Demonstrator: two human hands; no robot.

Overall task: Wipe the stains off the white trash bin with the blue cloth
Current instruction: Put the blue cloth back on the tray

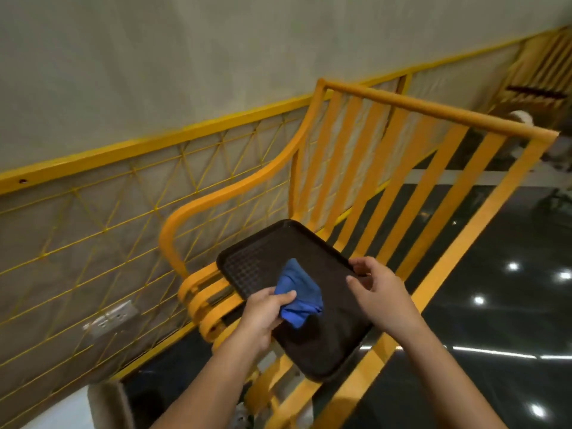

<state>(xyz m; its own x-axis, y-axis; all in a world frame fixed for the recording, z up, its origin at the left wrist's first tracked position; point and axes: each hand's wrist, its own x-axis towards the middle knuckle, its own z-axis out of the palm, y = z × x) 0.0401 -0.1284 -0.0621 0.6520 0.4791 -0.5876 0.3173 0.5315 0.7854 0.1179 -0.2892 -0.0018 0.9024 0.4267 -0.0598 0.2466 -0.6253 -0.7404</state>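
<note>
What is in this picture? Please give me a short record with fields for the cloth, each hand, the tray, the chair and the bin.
cloth: blue cloth, bunched, over the tray
left hand: left hand grips the cloth
right hand: right hand, fingers curled at the tray's right edge, holds nothing that I can see
tray: dark tray lies on the chair seat
chair: yellow metal chair, slatted back
bin: white trash bin not clearly visible

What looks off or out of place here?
The dark tray sits on the yellow chair seat, one corner jutting past the front edge. The left hand grips the blue cloth over the tray. No white bin clearly shows.
</note>
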